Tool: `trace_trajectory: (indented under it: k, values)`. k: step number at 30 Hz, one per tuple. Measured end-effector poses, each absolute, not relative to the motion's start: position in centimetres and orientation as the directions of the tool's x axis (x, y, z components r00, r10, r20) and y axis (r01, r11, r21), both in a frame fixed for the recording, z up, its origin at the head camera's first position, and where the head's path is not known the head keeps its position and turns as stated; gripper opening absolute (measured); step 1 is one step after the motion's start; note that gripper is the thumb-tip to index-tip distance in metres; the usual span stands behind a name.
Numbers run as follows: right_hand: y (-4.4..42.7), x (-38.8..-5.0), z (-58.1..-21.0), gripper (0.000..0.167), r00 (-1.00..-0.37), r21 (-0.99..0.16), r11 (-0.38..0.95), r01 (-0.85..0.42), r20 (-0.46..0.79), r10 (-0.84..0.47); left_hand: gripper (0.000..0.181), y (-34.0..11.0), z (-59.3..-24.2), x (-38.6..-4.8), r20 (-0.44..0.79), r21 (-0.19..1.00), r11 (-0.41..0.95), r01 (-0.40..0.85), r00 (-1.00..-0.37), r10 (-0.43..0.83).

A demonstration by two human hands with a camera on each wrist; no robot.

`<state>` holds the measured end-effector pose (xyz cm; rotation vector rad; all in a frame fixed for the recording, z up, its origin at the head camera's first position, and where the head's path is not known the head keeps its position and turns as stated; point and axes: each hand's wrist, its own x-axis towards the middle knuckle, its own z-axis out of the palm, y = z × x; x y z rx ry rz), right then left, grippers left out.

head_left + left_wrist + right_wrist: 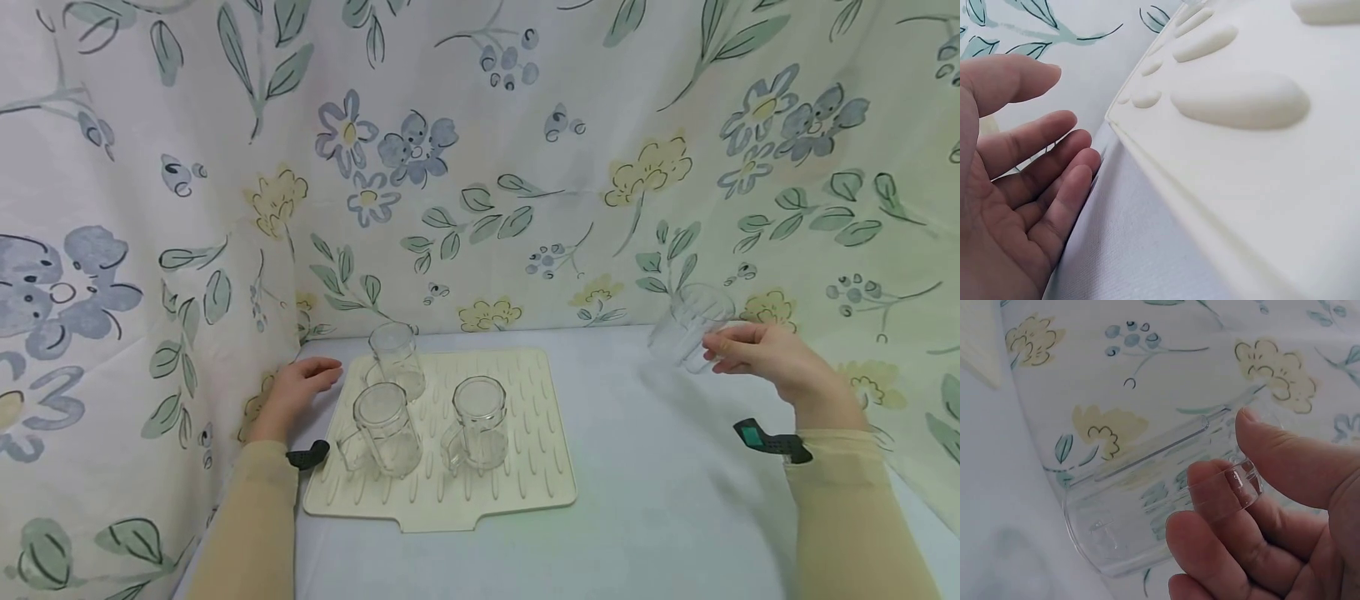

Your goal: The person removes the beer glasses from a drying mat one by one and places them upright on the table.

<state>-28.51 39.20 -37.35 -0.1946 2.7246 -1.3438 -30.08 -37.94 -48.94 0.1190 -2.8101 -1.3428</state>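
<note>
My right hand holds a clear glass mug above the white surface at the right, by its handle side. In the right wrist view the mug is tilted, with thumb and fingers curled at its handle. My left hand is beside the left edge of a cream drying mat, with nothing in it. Its fingers are loosely bent in the left wrist view. On the mat stand three more clear glass mugs: a back one, a front left one and a right one.
White cloth covers the surface under the mat. A floral curtain hangs along the back and both sides, close behind the mat and the held mug. Raised ridges cover the mat's top.
</note>
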Motion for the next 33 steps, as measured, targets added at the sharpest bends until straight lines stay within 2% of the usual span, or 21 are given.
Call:
trace_trajectory:
  k: [5,14,33]
  values:
    - [39.6,-29.0,-38.1,0.044,-0.987,-0.785,0.618,-0.04,-0.067,-0.149,0.057,-37.9,-48.9,-30.1,-0.004,0.765,0.643,-0.048,-0.998,-0.07]
    - [39.9,-29.2,-39.0,0.059,-0.983,-0.741,0.671,-0.002,-0.122,-0.137,0.058,-37.7,-48.6,-29.8,-0.058,0.785,0.611,-0.105,-0.994,-0.095]
    - [40.1,-29.7,-40.1,0.063,-0.964,-0.703,0.71,0.034,-0.211,-0.163,0.059,-37.6,-48.4,-29.7,-0.057,0.779,0.62,-0.094,-0.995,-0.08]
